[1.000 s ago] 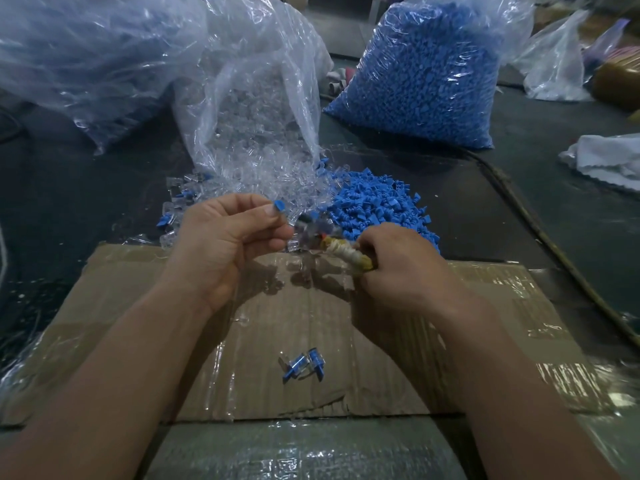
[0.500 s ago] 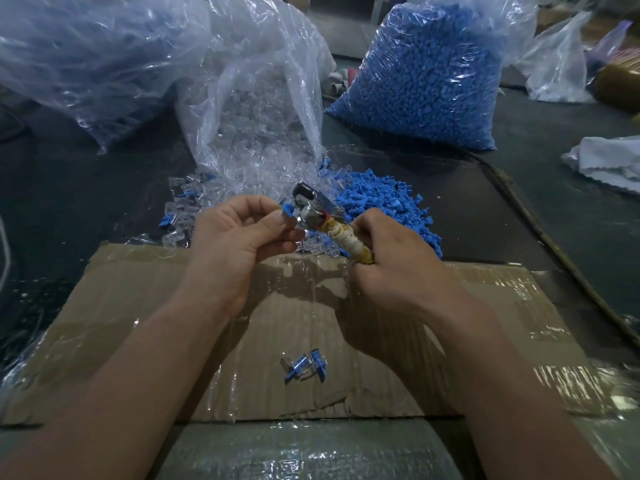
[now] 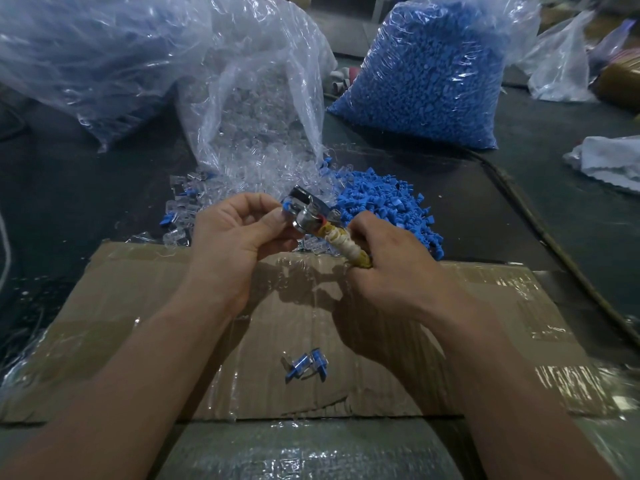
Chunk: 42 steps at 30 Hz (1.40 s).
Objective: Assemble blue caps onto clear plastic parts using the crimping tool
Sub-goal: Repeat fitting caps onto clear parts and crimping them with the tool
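Raised since a second ago, the crimping tool slants up-left from the right hand, which grips its wrapped handle; the left hand pinches a blue cap at its metal head.

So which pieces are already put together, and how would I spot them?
Find the taped cardboard sheet in front of the person. Midway across it, between the forearms, lies a small cluster of capped parts. Unlike the blue pile and the clear pile beyond the cardboard, these are clear with blue caps fitted.
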{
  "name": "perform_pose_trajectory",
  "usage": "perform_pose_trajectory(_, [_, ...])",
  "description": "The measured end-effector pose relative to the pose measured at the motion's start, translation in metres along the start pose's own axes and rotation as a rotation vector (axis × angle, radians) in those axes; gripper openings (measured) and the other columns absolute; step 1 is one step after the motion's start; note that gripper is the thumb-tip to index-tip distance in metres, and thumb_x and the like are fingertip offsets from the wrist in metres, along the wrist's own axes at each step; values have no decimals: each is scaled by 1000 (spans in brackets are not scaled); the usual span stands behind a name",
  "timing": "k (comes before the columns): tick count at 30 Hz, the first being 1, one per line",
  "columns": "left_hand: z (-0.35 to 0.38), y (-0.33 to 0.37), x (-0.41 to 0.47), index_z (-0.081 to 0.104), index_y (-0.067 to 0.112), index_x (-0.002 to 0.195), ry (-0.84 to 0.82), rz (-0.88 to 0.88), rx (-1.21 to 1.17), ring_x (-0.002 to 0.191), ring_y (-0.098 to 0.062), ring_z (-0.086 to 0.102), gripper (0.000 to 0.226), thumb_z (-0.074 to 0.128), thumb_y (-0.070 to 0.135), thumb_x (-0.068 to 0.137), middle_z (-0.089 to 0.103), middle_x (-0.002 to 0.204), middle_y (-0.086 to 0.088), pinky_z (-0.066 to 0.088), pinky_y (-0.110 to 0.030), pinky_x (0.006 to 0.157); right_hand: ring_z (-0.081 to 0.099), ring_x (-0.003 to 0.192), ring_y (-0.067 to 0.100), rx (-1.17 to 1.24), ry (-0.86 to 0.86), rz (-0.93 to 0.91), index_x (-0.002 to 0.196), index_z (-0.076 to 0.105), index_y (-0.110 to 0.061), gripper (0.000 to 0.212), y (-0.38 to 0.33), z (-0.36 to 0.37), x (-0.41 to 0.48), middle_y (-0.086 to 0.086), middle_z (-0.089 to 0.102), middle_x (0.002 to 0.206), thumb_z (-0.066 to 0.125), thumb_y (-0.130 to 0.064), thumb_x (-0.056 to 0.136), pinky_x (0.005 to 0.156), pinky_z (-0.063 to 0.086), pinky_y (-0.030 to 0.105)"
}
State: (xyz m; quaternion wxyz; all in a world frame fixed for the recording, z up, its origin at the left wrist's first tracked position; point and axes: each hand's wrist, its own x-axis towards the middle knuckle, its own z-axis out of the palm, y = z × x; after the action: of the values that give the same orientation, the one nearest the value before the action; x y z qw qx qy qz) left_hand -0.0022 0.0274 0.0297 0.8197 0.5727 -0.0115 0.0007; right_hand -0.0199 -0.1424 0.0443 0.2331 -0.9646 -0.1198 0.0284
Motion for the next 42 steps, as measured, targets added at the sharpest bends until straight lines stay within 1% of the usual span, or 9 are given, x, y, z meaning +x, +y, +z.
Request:
perform_pose_trajectory(4, [0,-1,0,58,8,74,-2,34,35,59,-12,66,10,61,8,64,69,63,-2,53,-18,52,40,72,0,19,-9,2,91,40,-29,25,-2,2,1,-16,41,78,58,-18,79,59,29,19])
perform_pose_trajectory(6, [1,-2,-1,58,8,73,2,51,52,57,-11,66,7,60,2,70,68,61,-1,52,-17,52,40,72,0,33,-5,5,91,41,-29,25,-2,2,2,-17,42,78,59,-16,79,59,29,19])
perform_pose_trajectory(9, [3,-2,-2,57,9,72,20,73,85,57,-10,66,13,58,-4,76,68,60,1,52,-16,51,41,72,0,51,-7,11,92,43,-30,26,-2,1,2,-17,43,77,60,-15,78,60,30,17])
perform_pose_trajectory(15, [6,-2,-4,56,8,72,51,86,120,53,-9,64,15,58,-7,77,66,57,1,52,-16,50,41,70,0,68,-9,24,88,41,-32,29,-5,1,1,-16,43,75,62,-14,78,57,29,18])
perform_pose_trajectory(26, [7,-3,-4,58,6,73,91,69,137,52,-10,62,11,60,-4,78,63,60,-4,52,-16,50,44,73,4,74,-24,42,91,45,-25,24,-7,1,2,-12,47,78,62,-13,79,59,34,19])
perform_pose_trajectory(29, [5,-4,-4,57,8,72,95,77,148,53,-9,63,13,59,-4,78,64,57,0,52,-16,50,46,73,4,62,-4,41,89,44,-28,25,-8,3,3,-12,48,77,62,-15,79,61,37,23])
perform_pose_trajectory(33, [4,-3,-4,57,10,72,89,106,144,52,-8,63,14,59,-2,79,65,56,2,51,-16,50,43,66,1,39,72,3,82,40,-31,28,-9,7,2,-14,46,69,63,-16,77,55,31,22])
perform_pose_trajectory(37, [3,-3,-4,58,9,72,88,105,159,52,-8,63,14,60,-2,79,65,55,3,50,-16,49,47,72,8,28,57,12,88,46,-27,21,-7,8,2,-12,49,76,63,-19,79,62,38,25])
perform_pose_trajectory(42, [2,-3,-2,58,9,72,100,76,131,51,-9,63,15,59,-5,79,65,54,2,51,-16,49,45,80,10,18,100,2,97,47,-25,25,-4,9,4,-8,48,87,64,-23,79,68,34,28])
